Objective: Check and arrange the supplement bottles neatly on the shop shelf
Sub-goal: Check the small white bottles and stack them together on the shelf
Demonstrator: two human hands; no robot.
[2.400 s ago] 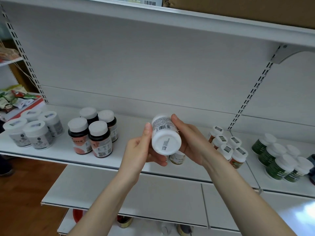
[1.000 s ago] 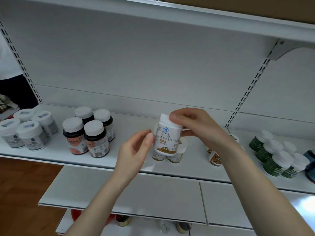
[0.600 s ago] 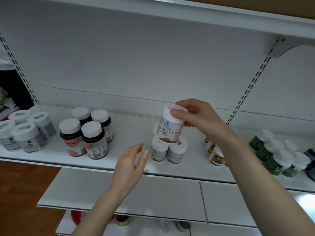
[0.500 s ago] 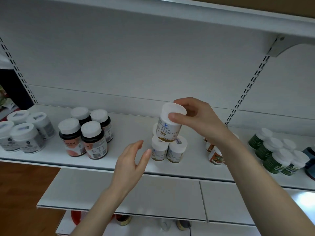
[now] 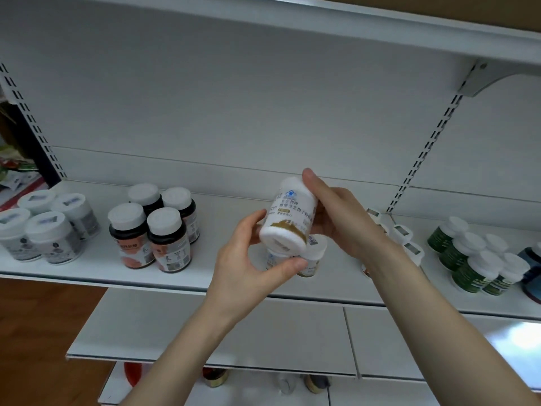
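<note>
Aloft: white bottle (image 5: 289, 221) between left hand (image 5: 248, 259) and right hand (image 5: 342, 218)

I can't read label on held bottle (image 5: 288, 221), txt too blurred. Left hand (image 5: 248, 259) blocks most of the two bottles (image 5: 316, 249) behind it. Blue item (image 5: 531, 260) at right end of shelf (image 5: 222, 206) cut off by frame.

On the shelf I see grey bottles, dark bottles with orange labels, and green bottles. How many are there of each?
grey bottles: 4
dark bottles: 4
green bottles: 5
Total: 13
</note>
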